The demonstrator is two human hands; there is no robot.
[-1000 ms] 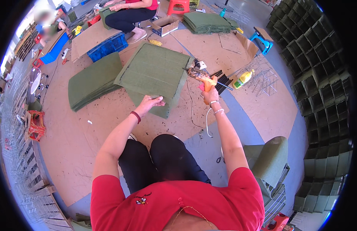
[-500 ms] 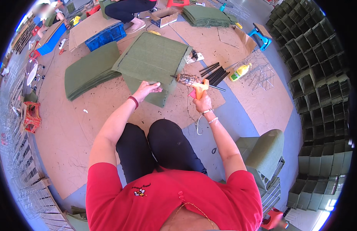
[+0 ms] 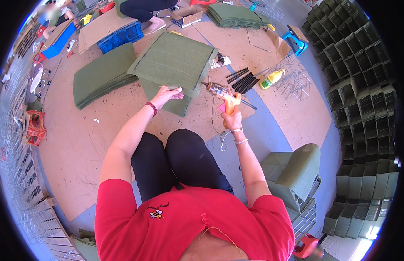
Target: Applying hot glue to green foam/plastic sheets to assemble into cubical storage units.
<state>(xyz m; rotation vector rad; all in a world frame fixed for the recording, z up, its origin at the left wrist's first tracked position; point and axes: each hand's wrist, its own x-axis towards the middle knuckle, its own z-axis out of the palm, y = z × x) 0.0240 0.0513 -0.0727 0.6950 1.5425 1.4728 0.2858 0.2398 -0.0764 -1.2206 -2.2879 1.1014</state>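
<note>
Left hand (image 3: 166,94): fingers closed over the near edge of a flat olive-green felt sheet (image 3: 173,61), pinching it against the floor.
Right hand (image 3: 232,118): clamped round the orange grip of a glue gun (image 3: 222,93), silver nozzle aimed left at the sheet's right edge; whether the tip touches cannot be made out.
Felt sheet: just ahead of both hands, overlapping a stack of the same green felt (image 3: 102,75) beyond the left hand.
Packages: yellow plastic bottle (image 3: 271,78) lying ahead-right of the right hand; blue plastic crate (image 3: 120,35) and open brown cardboard box (image 3: 189,17) well beyond the left hand.
Black sticks (image 3: 242,80): a bundle just past the glue gun.
Open room: bare brown board floor (image 3: 75,139) left of the left hand.
Edges: dark stacked felt pockets (image 3: 363,87) wall the right side.
Cut off: a seated person's legs (image 3: 145,6) at the top rim.
</note>
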